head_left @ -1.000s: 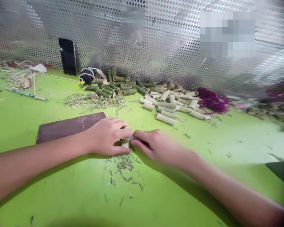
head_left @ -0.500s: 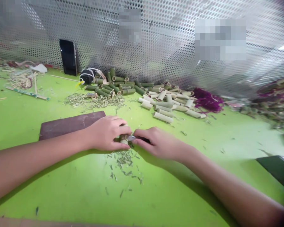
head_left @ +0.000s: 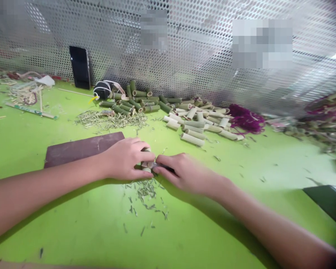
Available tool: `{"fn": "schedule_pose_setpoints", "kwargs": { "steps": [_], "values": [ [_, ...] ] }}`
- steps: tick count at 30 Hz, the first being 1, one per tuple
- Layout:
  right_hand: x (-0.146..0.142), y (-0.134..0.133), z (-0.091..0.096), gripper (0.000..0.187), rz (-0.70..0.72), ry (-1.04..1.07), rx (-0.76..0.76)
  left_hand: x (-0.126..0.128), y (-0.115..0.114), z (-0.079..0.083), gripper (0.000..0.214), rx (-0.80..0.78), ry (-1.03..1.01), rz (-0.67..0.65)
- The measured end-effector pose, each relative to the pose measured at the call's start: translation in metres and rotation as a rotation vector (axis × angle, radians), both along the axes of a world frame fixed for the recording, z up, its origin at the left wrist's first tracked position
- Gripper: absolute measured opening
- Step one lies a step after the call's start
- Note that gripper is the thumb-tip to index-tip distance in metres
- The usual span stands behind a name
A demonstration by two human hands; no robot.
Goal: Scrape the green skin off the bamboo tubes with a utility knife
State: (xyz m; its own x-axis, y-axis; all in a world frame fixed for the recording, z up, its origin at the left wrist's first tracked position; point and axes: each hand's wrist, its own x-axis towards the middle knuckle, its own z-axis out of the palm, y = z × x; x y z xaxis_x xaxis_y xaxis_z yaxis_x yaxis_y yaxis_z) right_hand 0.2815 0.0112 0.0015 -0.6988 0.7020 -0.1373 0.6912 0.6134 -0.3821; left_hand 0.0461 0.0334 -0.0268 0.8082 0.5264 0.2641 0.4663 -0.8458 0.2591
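Observation:
My left hand (head_left: 130,158) is closed around a short bamboo tube (head_left: 147,169), which it presses down on the green table; the fingers hide much of the tube. From the right, my right hand (head_left: 182,171) grips a small knife (head_left: 168,167) with a dark handle, its blade reaching the bamboo between my left fingers. The blade's tip is too blurred to make out. Thin green bamboo shavings (head_left: 147,190) lie scattered just below both hands. Behind my left wrist lies a flat brown board (head_left: 82,149), partly covered by the forearm.
Several cut bamboo tubes (head_left: 192,139) are heaped along the perforated metal screen (head_left: 184,45). Purple string (head_left: 246,119) lies right of them. A phone (head_left: 80,68) leans on the screen beside a black charger (head_left: 102,90). A dark green box (head_left: 327,201) stands at the right edge.
My right hand and the knife have shifted slightly left and down, closer to the bamboo. My left hand keeps its hold in nearly the same place.

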Motion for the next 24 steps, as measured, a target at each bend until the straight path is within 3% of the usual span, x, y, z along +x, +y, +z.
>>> {"fn": "schedule_pose_setpoints", "kwargs": {
  "steps": [6, 14, 19, 24],
  "values": [
    [0.004, 0.004, 0.008, 0.042, 0.048, 0.007, -0.076, 0.0, 0.0, 0.001, 0.038, 0.007, 0.034, -0.013],
    [0.005, 0.001, 0.005, 0.044, 0.021, -0.016, -0.033, -0.008, -0.003, -0.001, 0.054, -0.053, -0.119, 0.036],
    [0.005, 0.0, 0.004, 0.044, 0.03, -0.035, -0.02, -0.013, -0.004, 0.002, 0.029, -0.078, -0.266, -0.025],
    [0.005, -0.001, 0.004, 0.045, 0.033, -0.031, 0.001, -0.011, -0.006, 0.002, 0.019, -0.003, -0.291, -0.101]
  ]
}}
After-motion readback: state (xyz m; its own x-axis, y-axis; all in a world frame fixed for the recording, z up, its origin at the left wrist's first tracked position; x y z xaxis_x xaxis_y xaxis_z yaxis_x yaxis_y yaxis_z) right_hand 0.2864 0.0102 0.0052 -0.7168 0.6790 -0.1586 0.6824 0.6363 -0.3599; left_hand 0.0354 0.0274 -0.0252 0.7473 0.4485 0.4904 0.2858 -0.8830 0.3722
